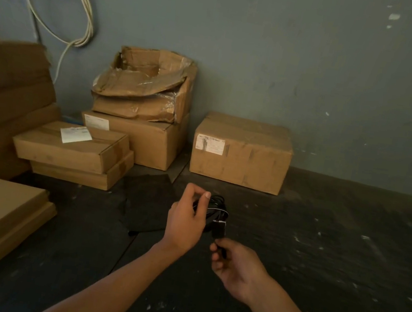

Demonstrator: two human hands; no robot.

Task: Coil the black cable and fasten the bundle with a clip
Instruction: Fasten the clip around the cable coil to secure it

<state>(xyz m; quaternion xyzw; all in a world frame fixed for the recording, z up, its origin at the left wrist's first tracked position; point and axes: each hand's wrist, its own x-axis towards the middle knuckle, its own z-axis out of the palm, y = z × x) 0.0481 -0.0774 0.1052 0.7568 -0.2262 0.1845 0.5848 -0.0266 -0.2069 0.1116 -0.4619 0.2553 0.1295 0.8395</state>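
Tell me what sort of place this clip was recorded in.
Likely a storeroom or warehouse corner: stacked cardboard boxes with shipping labels, a bare grey wall with a loose white cable hanging, and a scuffed dark floor.

Two bare forearms, no sleeves; left hand (185, 222) and right hand (236, 267) without gloves, rings or watch.
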